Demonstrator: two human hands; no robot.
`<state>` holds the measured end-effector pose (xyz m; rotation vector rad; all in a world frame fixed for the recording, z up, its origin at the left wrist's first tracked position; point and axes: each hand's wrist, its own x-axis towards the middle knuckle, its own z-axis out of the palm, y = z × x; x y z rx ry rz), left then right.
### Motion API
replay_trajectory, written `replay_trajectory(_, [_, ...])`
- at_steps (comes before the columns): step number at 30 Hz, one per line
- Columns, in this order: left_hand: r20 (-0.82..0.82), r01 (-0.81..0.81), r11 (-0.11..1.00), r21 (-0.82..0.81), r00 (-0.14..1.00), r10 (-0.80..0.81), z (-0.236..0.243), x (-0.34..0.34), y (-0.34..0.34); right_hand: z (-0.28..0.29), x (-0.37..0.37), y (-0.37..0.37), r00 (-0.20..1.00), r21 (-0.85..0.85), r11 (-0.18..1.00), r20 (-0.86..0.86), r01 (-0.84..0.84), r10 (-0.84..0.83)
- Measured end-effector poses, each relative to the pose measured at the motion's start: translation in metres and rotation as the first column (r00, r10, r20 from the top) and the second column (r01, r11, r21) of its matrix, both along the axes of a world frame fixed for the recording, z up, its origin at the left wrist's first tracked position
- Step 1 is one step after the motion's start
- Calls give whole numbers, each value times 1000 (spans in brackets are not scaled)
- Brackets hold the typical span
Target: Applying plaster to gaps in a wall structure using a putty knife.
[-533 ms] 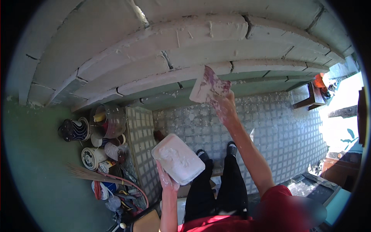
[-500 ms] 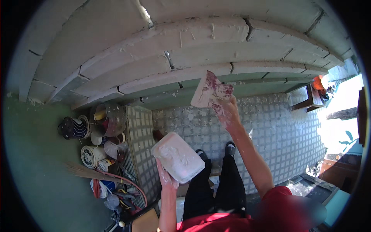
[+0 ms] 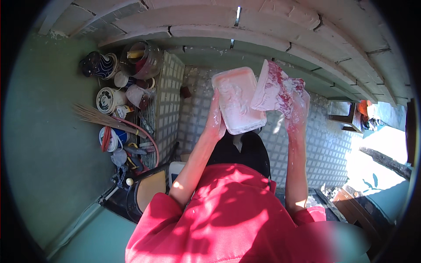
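My left hand (image 3: 215,122) grips a white rectangular plastic tub (image 3: 246,127) from its left side and underneath. Thick whitish paste (image 3: 232,94) coats the tub's inside. In my right hand (image 3: 299,115) is a wide, flat, fan-shaped tool (image 3: 274,90), dark red and smeared with white; its exact kind is unclear. The tool's broad white edge points left and overlaps the tub's right side in view; whether they touch I cannot tell. White smears cover both hands, most heavily the right, whose fingers are closed round the tool's narrow end.
Ahead rises a pale wall of overlapping boards (image 3: 272,33) with open gaps. On the left, several buckets (image 3: 110,100), a clear plastic container (image 3: 147,59) and a twig broom (image 3: 103,118) crowd beside a tiled ledge (image 3: 169,87). A wooden bench (image 3: 346,116) stands right, on the paint-spotted tiled floor (image 3: 322,149).
The tool has come away from near the wall toward the tub, and the tub has been brought up toward it. The view has tilted down, showing more of my red shirt.
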<state>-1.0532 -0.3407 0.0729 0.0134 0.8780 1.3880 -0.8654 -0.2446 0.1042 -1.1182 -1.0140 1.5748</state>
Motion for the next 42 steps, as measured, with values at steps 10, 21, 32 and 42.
replay_trajectory(10, [29,60,991,123,997,-64,11,21,-1,39,-1,-13,792,169,943,596,-288,134])
replay_trajectory(21, [-53,69,996,64,996,-66,24,70,14,38,22,-1,738,239,875,650,-422,178])
replay_trajectory(32, [-34,101,991,83,995,-98,11,107,23,16,63,12,807,190,877,511,-441,295])
replay_trajectory(42, [-49,87,994,64,995,-84,20,119,25,23,96,18,845,156,933,492,-323,210])
